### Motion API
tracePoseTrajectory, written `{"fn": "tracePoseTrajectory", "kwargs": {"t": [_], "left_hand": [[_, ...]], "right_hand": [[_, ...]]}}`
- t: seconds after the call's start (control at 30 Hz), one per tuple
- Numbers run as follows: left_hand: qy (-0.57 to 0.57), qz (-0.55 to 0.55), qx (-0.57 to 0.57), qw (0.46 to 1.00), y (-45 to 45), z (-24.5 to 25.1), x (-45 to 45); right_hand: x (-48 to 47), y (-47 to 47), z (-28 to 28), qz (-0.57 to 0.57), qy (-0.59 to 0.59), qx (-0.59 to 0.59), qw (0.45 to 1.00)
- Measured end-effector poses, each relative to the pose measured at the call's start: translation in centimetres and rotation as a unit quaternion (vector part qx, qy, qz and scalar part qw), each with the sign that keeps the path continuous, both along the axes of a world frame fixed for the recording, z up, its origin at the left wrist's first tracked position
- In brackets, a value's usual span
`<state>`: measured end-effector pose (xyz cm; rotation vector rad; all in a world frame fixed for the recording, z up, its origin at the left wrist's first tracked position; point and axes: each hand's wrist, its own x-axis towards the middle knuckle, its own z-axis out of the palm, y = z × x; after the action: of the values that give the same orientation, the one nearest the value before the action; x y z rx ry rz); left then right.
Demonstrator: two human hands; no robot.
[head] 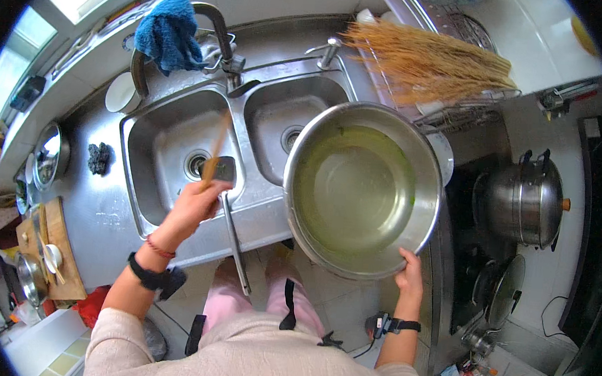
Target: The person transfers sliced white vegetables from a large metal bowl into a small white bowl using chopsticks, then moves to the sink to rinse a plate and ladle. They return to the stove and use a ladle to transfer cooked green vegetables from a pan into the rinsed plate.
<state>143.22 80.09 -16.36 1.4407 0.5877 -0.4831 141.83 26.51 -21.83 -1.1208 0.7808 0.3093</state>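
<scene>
My left hand [200,206] is over the front of the left sink basin [163,124]. It grips a metal-handled turner [234,243], its handle pointing back towards my body, together with blurred wooden chopsticks [214,152]. The turner's dark flat head shows just beyond my fingers. With my right hand [411,271] I hold the near right rim of a large stainless steel bowl [430,198]. Cloudy, pale green liquid [356,192] fills its lower part, with small green bits at the edge. The bowl overlaps the right sink basin [275,112]; what supports it underneath is hidden.
A blue cloth [170,34] hangs over the faucet [221,28]. A dish rack holds a straw broom head [432,66]. Steel pots [525,200] stand at right. Left are a white bowl [123,93], a dark scouring pad [99,159] and a cutting board [66,270].
</scene>
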Motion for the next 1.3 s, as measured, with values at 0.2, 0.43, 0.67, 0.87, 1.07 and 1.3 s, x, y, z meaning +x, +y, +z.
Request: {"fn": "tracePoseTrajectory", "kwargs": {"t": [0.2, 0.43, 0.67, 0.87, 1.07, 1.3], "left_hand": [[-0.224, -0.089, 0.179, 0.954, -11.4, -3.2, 9.5], [-0.267, 0.066, 0.21, 0.938, -12.6, -5.4, 7.0], [-0.262, 0.14, 0.181, 0.937, -6.2, -0.3, 0.4], [-0.277, 0.198, 0.16, 0.926, 4.1, 5.6, -8.5], [-0.268, 0.243, 0.222, 0.905, 16.8, 8.5, -20.3], [-0.22, 0.358, 0.226, 0.879, 28.7, 6.9, -32.9]], "right_hand": [[0.1, 0.2, -0.2, 0.006, -0.033, 0.008, 0.999], [-1.0, 1.6, 1.7, 0.019, -0.043, -0.055, 0.997], [-2.2, 7.4, 7.4, 0.078, -0.085, -0.094, 0.989], [-5.9, 16.0, 11.4, 0.152, -0.128, -0.058, 0.978], [-10.9, 30.3, 11.0, 0.198, -0.089, -0.045, 0.975], [-15.4, 46.5, 7.4, 0.332, -0.065, 0.048, 0.94]]}}
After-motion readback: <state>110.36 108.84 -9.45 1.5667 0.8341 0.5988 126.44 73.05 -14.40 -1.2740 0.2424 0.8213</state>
